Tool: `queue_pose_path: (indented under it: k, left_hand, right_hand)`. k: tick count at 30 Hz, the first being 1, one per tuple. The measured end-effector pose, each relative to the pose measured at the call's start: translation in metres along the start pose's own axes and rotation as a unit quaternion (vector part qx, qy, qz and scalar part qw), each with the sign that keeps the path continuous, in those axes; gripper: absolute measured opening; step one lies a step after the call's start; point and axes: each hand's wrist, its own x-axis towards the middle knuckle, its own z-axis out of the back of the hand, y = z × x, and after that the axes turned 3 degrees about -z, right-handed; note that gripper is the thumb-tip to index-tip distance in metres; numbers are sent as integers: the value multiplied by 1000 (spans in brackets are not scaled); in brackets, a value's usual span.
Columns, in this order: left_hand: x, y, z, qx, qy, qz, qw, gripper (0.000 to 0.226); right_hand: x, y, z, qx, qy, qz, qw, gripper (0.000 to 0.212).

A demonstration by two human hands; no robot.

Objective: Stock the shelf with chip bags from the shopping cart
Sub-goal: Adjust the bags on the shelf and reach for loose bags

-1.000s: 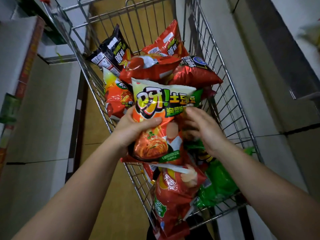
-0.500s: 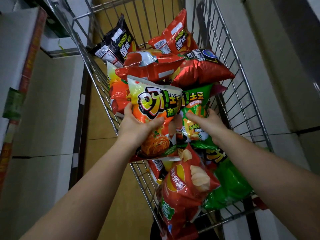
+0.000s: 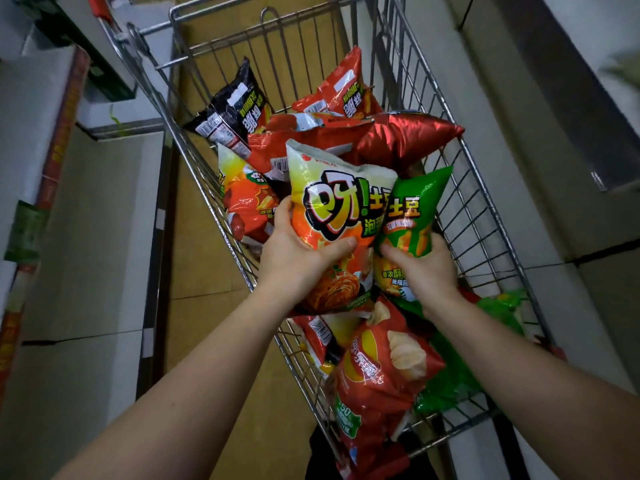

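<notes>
left hand (image 3: 298, 258) curls around the orange chip bag (image 3: 332, 216), thumb across its front. right hand (image 3: 420, 271) at 3 o'clock grips the green chip bag (image 3: 412, 209) above the shopping cart (image 3: 485, 216).

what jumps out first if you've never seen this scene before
Two bare forearms reach in from the bottom, each hand gripping a chip bag above the wire shopping cart: the left hand holds an orange and white bag, the right hand a green bag pressed against it. Behind them, a shiny red bag sits atop the pile, with a black bag at the far left corner.
</notes>
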Motion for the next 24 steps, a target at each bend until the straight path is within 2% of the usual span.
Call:
queue_pose_path:
  k: [6,9,13,17,24]
  left_hand:
    - [-14,-18,14,-20,6,-41,999,97]
    - [-18,-31,22,-34,15,-60,998,102]
    - [-29,-61,38,-54,21,-100,993,105]
    - [-45,-97,62,-72,26,-157,985,102]
    - [-84,-163,107,-85,-33,-260,961,101]
  right_hand:
    - [-32,10,23,-39,-56,62,996,54]
    - [-49,16,35,-7,-80,76,994,46]
    - [-72,37,47,48,-64,100,992,48]
    - [-94,71,67,84,-48,141,985,34]
    - [-144,140,108,141,-60,248,957,41]
